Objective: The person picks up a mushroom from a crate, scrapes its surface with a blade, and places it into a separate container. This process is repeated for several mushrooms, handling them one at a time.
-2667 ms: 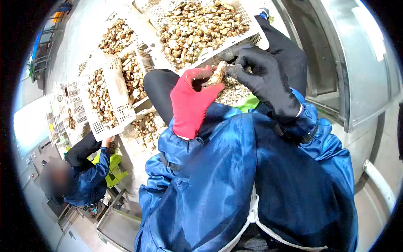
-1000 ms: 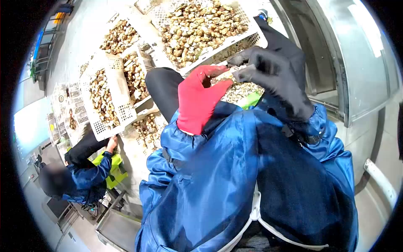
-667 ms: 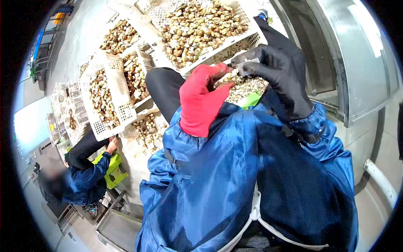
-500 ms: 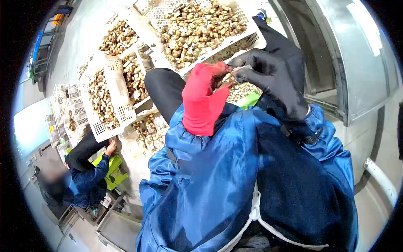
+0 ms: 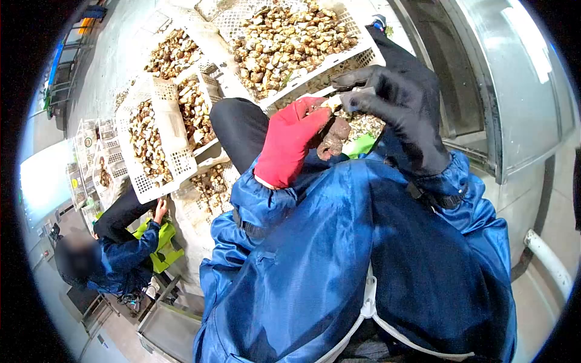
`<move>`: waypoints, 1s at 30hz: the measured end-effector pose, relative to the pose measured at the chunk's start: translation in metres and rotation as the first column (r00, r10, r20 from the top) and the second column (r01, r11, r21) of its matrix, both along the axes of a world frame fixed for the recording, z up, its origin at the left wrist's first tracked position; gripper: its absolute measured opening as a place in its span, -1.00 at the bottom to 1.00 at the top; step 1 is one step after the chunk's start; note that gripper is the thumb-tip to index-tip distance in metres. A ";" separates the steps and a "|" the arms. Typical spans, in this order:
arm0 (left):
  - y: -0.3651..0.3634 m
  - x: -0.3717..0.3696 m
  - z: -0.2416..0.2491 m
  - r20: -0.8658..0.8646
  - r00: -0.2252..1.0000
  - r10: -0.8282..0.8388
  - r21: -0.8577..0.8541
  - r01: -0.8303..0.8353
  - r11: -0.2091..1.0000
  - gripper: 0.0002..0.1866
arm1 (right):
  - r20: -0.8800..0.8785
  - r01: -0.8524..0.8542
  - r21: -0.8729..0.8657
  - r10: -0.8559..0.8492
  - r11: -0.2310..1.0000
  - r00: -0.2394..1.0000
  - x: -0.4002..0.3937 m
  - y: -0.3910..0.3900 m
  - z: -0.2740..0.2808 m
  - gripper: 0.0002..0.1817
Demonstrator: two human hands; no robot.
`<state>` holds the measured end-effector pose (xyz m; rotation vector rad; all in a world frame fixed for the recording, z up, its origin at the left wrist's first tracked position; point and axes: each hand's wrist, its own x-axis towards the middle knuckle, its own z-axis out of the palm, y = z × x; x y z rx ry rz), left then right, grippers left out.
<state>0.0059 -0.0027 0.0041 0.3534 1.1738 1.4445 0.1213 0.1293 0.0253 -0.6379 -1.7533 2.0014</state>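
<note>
My left hand (image 5: 296,136), in a red glove with soiled brown fingertips, pinches a small pale piece of what looks like a mushroom (image 5: 331,103). Its lower fingers curl toward me. Close by on the right is my right hand (image 5: 390,103), in a black glove, thumb and forefinger bent toward the pale piece. Something greyish shows between those fingers, too small to name. Below both hands, pale trimmings (image 5: 365,126) lie between my legs, beside a bright green item (image 5: 360,146).
Ahead stands a white perforated crate (image 5: 339,65) heaped with brown-and-white mushroom-like pieces (image 5: 290,45). More filled crates (image 5: 142,190) sit to the left, with loose pieces (image 5: 213,187) beside them. A co-worker (image 5: 121,257) sits at far left. Metal panelling (image 5: 514,78) rises on the right.
My hands have parted slightly. The left has turned, showing its brown fingertips and the pale piece; the right's fingers have opened a little and shifted.
</note>
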 end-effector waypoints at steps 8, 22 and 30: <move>-0.006 -0.008 -0.010 0.243 0.969 -0.036 0.060 0.022 0.998 -0.68 | -0.028 -0.014 0.238 0.022 0.971 0.999 -0.001 0.004 -0.011 -0.85; -0.206 -0.137 -0.022 -0.796 0.598 0.097 -0.367 -0.603 0.708 -0.66 | 0.281 -0.272 0.348 0.177 0.897 0.943 0.006 0.037 -0.044 -0.82; -0.255 -0.140 -0.063 -0.492 0.759 0.426 -0.498 -0.647 0.578 -0.68 | 0.284 -0.360 0.270 0.283 0.893 0.916 -0.001 0.037 -0.051 -0.86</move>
